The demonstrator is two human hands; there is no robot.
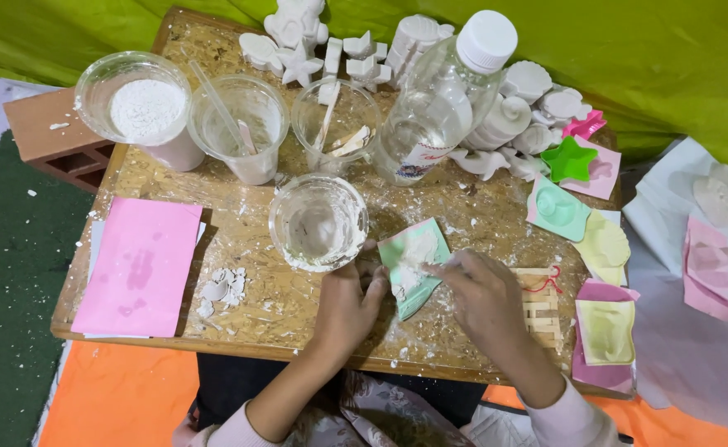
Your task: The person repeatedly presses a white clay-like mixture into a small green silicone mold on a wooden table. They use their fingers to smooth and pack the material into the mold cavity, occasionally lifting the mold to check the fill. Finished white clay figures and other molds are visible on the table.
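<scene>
Hands sit nearest, at 6 o'clock of the board. Left hand (pixel 349 302) grips the lower-left edge of a green mould (pixel 414 263), fingers curled round it, thumb side tucked vs. the mould's rim. Right hand (pixel 484 291) is loosely bunched, fingertips (pixel 435 268) pressing on white plaster that fills the mould; whether it pinches a small tool can't be told. The mould lies tilted on the chipboard table (pixel 265 306), just at 4 o'clock of a clear cup (pixel 318 222) w/ a white slurry coat inside, the two nearly touching.

Judging by this, the step in hand looks like smoothing or packing the wet fill into the cavity. Next move prob. calls for a steady hold by the left hand, light even pressure, and keeping the mould flat so nothing spills.

At 9 o'clock lies a pink sheet (pixel 139 265), w/ plaster crumbs (pixel 223 290) between it and the hands. At 3 o'clock: a small wooden-slat piece (pixel 539 310), then yellow moulds (pixel 605 331) on pink sheets.

Farther, at 11–12 o'clock: a cup of white powder (pixel 145 108), a cup w/ stir stick (pixel 244 128), a cup w/ wooden sticks (pixel 337 120), and a leaning clear bottle (pixel 438 103) w/ white cap. Beyond, at 12–1 o'clock, finished white casts (pixel 513 116) are piled up, a green star mould (pixel 568 161) beside them.
</scene>
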